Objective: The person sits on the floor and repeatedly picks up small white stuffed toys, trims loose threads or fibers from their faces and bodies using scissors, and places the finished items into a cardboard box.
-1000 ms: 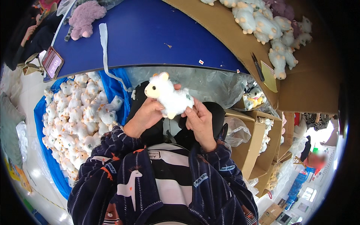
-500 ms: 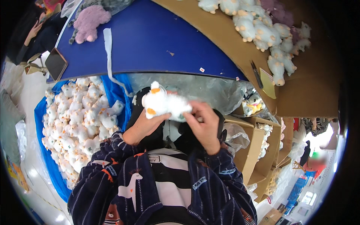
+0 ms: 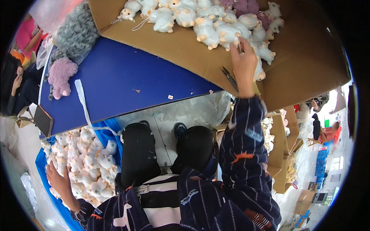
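My right hand (image 3: 244,65) reaches up to the cardboard (image 3: 181,57) on the table. Its thumb and fingers pinch the near end of a small white plush toy (image 3: 228,34) with orange feet, at the edge of a group of similar plush toys (image 3: 206,32). The fingertips partly cover where they grip it. At the lower left, my left hand (image 3: 59,183) is over a heap of white plush toys (image 3: 86,161) in a blue bag (image 3: 43,167). Its fingers are spread, with nothing seen in them.
Dark tweezers or snips (image 3: 229,78) lie near my right wrist. A pink plush (image 3: 61,77), a grey fluffy bundle in plastic (image 3: 77,32), a white strip (image 3: 82,100) and a phone (image 3: 43,120) rest toward the left. Cartons (image 3: 278,161) stand on the right; people sit beyond.
Both hands held a white plush toy over my lap. They have parted: the right moved up to the cardboard, the left down to the blue bag. The view has shifted too.
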The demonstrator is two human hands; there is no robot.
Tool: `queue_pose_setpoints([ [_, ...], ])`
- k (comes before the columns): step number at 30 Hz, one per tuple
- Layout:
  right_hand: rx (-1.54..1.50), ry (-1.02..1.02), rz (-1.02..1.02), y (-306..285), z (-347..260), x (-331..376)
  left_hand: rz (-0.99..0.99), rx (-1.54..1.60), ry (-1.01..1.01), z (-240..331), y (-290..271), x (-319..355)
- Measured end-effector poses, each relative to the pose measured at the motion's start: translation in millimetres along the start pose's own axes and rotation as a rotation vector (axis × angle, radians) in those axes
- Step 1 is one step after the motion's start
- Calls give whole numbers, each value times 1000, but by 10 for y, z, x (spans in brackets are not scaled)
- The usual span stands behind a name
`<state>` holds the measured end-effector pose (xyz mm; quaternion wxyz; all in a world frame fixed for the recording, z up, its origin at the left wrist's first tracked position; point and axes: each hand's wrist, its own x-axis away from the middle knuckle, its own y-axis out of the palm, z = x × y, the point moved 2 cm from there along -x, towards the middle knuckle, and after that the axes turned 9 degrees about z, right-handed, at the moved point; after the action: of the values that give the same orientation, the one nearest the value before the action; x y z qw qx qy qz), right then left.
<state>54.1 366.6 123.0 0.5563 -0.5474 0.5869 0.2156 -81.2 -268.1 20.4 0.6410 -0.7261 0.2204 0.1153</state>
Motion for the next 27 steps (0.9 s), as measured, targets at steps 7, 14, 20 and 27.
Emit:
queue_pose_setpoints([
  [7, -92, 330, -79, 521, 725, -237, -335, 1149, 252, 1700, -276, -120],
  [14, -556, 782, -138, 295, 454, -28, -1030, 1958, 352, 3168, -699, -15],
  [20, -108, 175, -253, 376, 523, -31, -1144, 2032, 510, 3434, -765, 212],
  [27, -902, 925, -211, -239, -330, 407, -1103, 2113, 104, 3295, -598, 117],
])
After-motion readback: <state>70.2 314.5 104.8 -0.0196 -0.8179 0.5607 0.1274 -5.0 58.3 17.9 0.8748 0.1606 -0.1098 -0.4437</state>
